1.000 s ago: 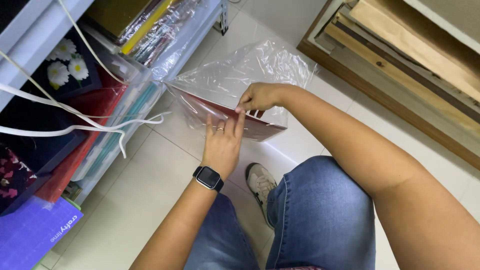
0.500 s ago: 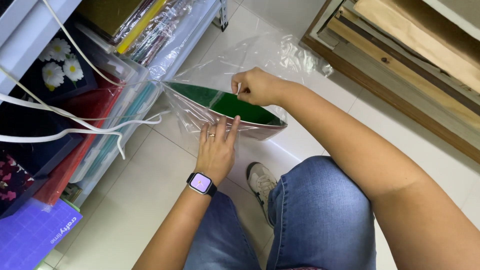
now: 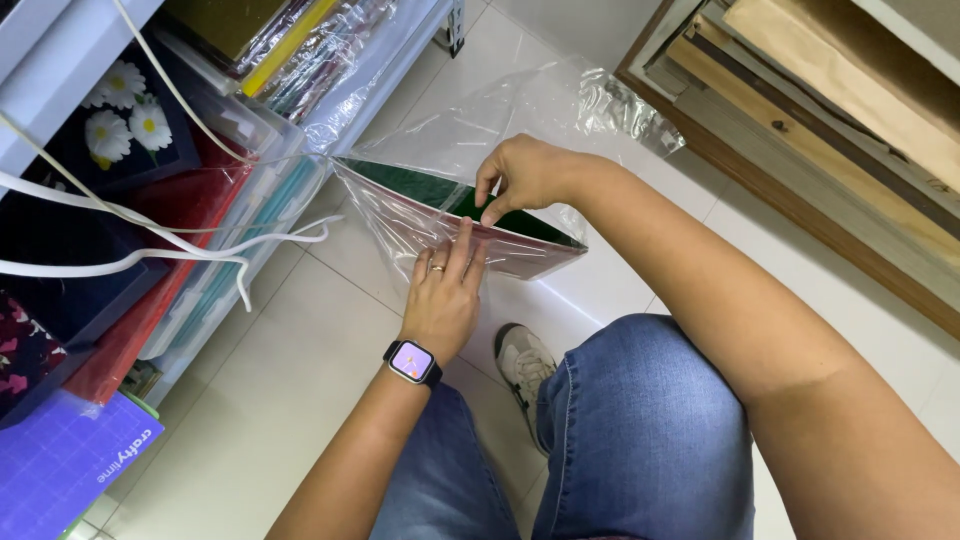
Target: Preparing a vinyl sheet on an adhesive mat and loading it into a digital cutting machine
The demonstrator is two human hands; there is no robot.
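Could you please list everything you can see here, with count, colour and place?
plastic bag: one, clear, held open over the floor
sheets: a few, green and red, inside the bag
floor: white tiles
storage drawers: a stack, clear, left
flower picture: one, white on dark, upper left
straps: several, white, left
cutting mat: one, purple, bottom left
wooden frames: several, brown, upper right
shoe: one, white
jeans: blue
watch: one, black, left wrist
ring: one, left hand
left hand: on the bag's front
right hand: pinching the sheets
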